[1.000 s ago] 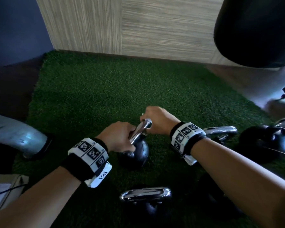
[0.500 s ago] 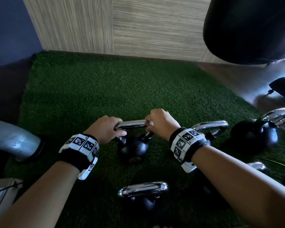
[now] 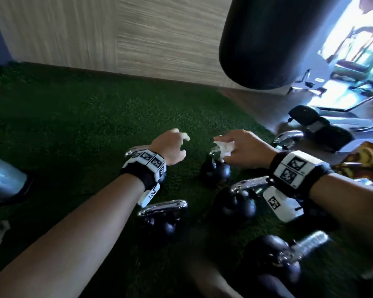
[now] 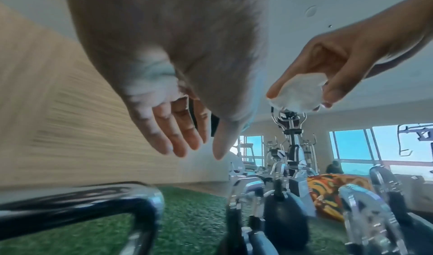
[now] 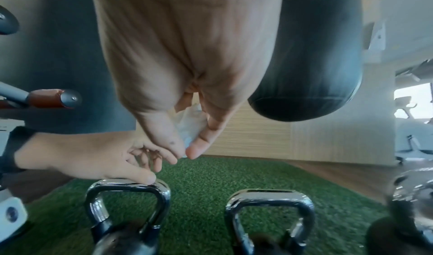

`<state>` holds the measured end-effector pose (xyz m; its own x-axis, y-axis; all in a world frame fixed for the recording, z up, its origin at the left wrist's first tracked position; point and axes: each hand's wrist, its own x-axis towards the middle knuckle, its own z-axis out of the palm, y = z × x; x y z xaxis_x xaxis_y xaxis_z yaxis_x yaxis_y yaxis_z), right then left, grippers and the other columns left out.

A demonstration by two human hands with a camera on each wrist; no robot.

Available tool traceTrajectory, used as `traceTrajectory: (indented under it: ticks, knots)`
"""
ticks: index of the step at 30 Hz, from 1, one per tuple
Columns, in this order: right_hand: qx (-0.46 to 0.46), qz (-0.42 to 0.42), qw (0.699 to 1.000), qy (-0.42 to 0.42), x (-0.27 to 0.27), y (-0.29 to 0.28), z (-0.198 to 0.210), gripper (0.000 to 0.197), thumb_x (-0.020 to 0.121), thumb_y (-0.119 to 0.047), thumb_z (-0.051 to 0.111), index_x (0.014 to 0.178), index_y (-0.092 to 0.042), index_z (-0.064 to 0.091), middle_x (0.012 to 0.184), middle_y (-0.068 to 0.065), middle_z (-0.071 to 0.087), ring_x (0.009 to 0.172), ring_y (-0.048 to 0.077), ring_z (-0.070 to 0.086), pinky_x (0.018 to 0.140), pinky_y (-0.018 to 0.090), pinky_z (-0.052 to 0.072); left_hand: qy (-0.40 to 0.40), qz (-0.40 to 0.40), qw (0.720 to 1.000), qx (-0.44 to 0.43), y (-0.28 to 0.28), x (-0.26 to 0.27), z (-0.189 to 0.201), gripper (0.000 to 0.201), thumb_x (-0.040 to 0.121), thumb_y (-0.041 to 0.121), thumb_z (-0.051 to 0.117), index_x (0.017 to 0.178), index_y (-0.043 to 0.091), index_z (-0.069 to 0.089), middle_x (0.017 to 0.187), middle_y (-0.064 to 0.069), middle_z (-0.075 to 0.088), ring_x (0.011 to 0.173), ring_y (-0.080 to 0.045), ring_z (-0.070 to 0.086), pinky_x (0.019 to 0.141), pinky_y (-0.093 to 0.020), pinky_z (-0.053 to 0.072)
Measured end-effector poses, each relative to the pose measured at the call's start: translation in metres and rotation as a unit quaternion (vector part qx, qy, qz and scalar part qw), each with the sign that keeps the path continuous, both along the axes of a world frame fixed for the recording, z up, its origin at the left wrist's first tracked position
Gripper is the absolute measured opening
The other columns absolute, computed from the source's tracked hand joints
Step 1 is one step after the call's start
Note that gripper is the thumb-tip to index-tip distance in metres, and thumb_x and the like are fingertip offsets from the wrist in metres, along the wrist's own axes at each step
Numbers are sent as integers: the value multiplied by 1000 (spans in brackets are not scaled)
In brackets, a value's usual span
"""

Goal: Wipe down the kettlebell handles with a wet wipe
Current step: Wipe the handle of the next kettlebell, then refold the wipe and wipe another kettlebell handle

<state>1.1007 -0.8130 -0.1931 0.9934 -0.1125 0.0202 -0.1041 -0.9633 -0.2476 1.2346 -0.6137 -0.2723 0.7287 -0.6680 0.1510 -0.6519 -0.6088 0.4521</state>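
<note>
Several black kettlebells with chrome handles stand on green turf (image 3: 73, 117). My right hand (image 3: 222, 149) hovers over one kettlebell (image 3: 215, 173) and pinches a crumpled white wet wipe (image 3: 224, 147) between thumb and fingers; the wipe (image 5: 187, 129) shows in the right wrist view too. My left hand (image 3: 182, 145) is empty, its fingers (image 4: 182, 140) relaxed, just above the chrome handle (image 5: 126, 185) of the left kettlebell. I cannot tell whether its thumb touches that handle. Another handle (image 3: 164, 208) lies under my left forearm.
A black punching bag (image 3: 274, 39) hangs at the upper right. A wood-panel wall (image 3: 116, 35) bounds the turf at the back. Gym machines (image 3: 323, 130) and a patterned cloth (image 3: 364, 155) are on the right, a grey machine part (image 3: 2, 179) on the left.
Both hands have come off the kettlebell handle they gripped. The left hand has opened, the right has lifted away with the wipe, and my view has swung right.
</note>
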Motion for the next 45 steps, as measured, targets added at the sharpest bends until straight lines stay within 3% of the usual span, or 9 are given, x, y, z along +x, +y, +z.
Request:
traceTrajectory:
  ticks: [4, 9, 14, 23, 28, 31, 35, 39, 45]
  knots:
    - [-37, -38, 998, -29, -24, -22, 29, 48, 83, -15, 83, 130, -15, 73, 129, 12, 71, 119, 26, 64, 85, 16, 36, 52, -13, 999, 9, -34, -20, 6, 46, 89, 19, 69, 134, 20, 63, 124, -4, 67, 115, -24, 64, 94, -33, 53]
    - [-57, -33, 998, -2, -29, -40, 44, 33, 85, -19, 81, 118, -20, 79, 120, 2, 77, 98, 5, 61, 67, 4, 35, 111, 39, 991, 57, -57, -32, -5, 45, 86, 23, 70, 131, 23, 66, 129, -3, 69, 117, -24, 66, 94, -32, 55]
    - [-51, -24, 998, -29, -43, -61, 37, 44, 79, -23, 86, 121, -21, 71, 115, 2, 74, 104, 20, 66, 82, 22, 38, 158, 85, 977, 116, -76, -34, -14, 44, 84, 31, 75, 126, 18, 69, 128, -7, 70, 117, -26, 67, 98, -36, 56]
    - [-20, -37, 998, -44, -52, -133, 32, 32, 75, -24, 91, 105, -16, 82, 104, 4, 77, 95, 14, 64, 80, 22, 40, 118, 117, 967, 196, -109, -39, 10, 40, 87, 30, 72, 124, 15, 71, 124, -7, 72, 112, -27, 68, 93, -35, 58]
    - [-47, 56, 997, -10, -39, -175, 27, 34, 78, -31, 89, 110, -24, 80, 99, -10, 72, 89, 3, 56, 73, 15, 37, 130, 156, 952, 230, -123, -27, 23, 20, 87, 33, 74, 89, 14, 71, 105, -10, 76, 104, -27, 73, 86, -33, 57]
    - [1, 86, 995, -41, -23, -202, 10, 39, 72, -34, 93, 107, -29, 76, 95, -15, 69, 77, -2, 56, 72, 11, 40, 136, 187, 944, 235, -132, -20, 12, 31, 85, 38, 75, 96, 9, 72, 84, -5, 70, 93, -27, 74, 84, -33, 60]
    - [75, 113, 988, -69, 15, -222, -23, 40, 70, -27, 95, 104, -26, 74, 88, -12, 66, 72, 0, 56, 69, 22, 44, 151, 235, 923, 265, -135, -29, -22, 41, 86, 40, 77, 110, 6, 74, 109, -11, 76, 103, -27, 73, 83, -34, 58]
    - [116, 133, 982, -71, 50, -235, -53, 28, 78, -15, 89, 104, -16, 79, 87, -5, 70, 70, 3, 63, 55, 4, 43, 163, 284, 915, 235, -145, -30, -53, 46, 84, 40, 80, 119, 11, 72, 119, -8, 74, 109, -25, 70, 89, -34, 58]
    - [135, 180, 965, -133, 82, -241, -78, 29, 82, -12, 81, 111, -18, 78, 90, -11, 67, 83, 6, 59, 67, -3, 36, 217, 292, 908, 207, -169, -27, -88, 66, 87, 36, 80, 144, 19, 54, 139, -4, 62, 125, -23, 62, 101, -31, 53]
